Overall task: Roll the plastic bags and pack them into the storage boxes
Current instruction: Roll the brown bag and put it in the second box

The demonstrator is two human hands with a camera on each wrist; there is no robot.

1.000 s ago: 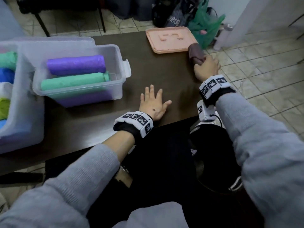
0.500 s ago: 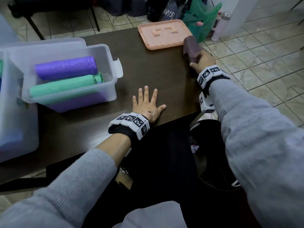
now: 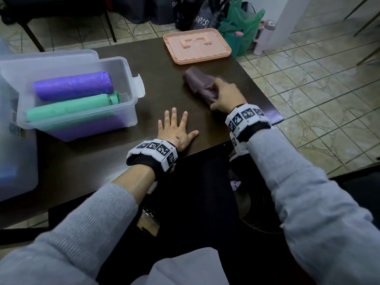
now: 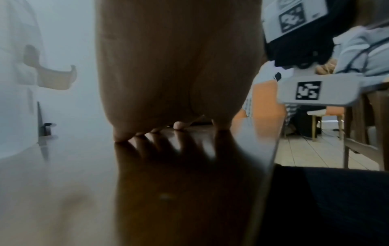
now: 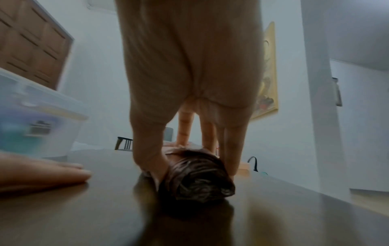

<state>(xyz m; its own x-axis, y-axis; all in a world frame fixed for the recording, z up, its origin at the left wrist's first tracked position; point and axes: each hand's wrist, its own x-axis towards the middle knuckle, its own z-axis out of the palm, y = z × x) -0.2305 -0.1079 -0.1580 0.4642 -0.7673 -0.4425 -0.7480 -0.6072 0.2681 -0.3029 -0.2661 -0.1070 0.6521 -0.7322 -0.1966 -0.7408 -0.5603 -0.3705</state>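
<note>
A: The right hand [image 3: 225, 97] is clamped around the near end of the brown roll [image 3: 200, 85]. From the right wrist view the thumb wraps one flank and the other fingers [image 5: 207, 133] come down the far side, so the bag bundle is grasped, not just touched.

B: And where is that roll sitting?

A: It lies on the dark table [image 3: 164, 79], right of centre, its far end pointing at the pink tray [image 3: 196, 46] but apart from it. Its near end shows crumpled spiral layers, so I'd judge it already rolled and held tight to stop it springing loose.

B: What about the left hand [image 3: 175, 130]?

A: It lies flat with the fingers spread, palm down on the table near the front edge. It holds nothing. My guess is that it's parked there to steady the body, or waiting to help.

B: What about the boxes?

A: The clear storage box [image 3: 131, 112] stands left of the hands, lid off. Inside lie a purple roll [image 3: 73, 85] and, in front of it, a green roll [image 3: 70, 106], side by side lengthwise; more purple shows through the wall underneath. There's a gap along the back where another roll would probably fit.

B: Is there a second box?

A: A larger clear bin [image 3: 18, 161] sits at the far left, touching or just beside the first. Its contents are too cut off to tell.
</note>
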